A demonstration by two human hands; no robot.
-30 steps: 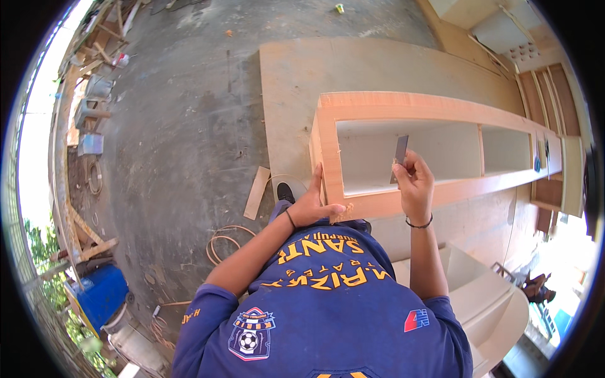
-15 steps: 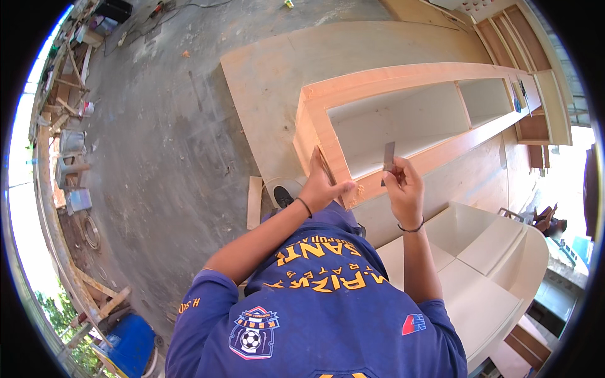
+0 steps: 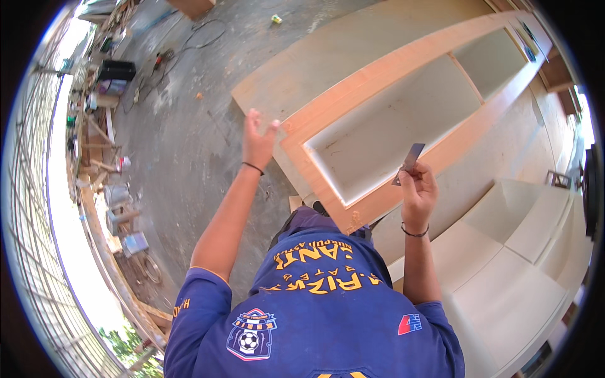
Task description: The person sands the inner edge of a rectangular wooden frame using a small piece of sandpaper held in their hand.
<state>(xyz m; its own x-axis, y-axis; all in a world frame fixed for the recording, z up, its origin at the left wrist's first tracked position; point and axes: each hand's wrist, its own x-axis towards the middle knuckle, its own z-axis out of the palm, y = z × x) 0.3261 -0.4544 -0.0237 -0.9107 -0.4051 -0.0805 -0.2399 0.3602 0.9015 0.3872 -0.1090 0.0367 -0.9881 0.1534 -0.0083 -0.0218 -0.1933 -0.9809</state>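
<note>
My right hand (image 3: 418, 195) is closed on a flat grey metal blade (image 3: 414, 156), pinched by its lower end and held up over the near long edge of a cabinet frame (image 3: 372, 72). That frame is faced in pinkish wood, with pale hollow compartments inside. My left hand (image 3: 258, 143) is raised just left of the frame's far left corner, fingers apart and holding nothing. On the frame's near corner, close to my body, lies a small heap of wood shavings (image 3: 354, 219).
A large plywood sheet (image 3: 277, 85) lies beneath the frame. To my right stands a white cabinet (image 3: 485, 264) with open sections. Dark hand tools (image 3: 528, 41) rest on the frame's far end. A cable (image 3: 201, 38) crosses the floor at the far left.
My left hand has let go of the frame's end and moved up and left. My right hand still holds the blade, now slightly farther right and more tilted. The view has shifted.
</note>
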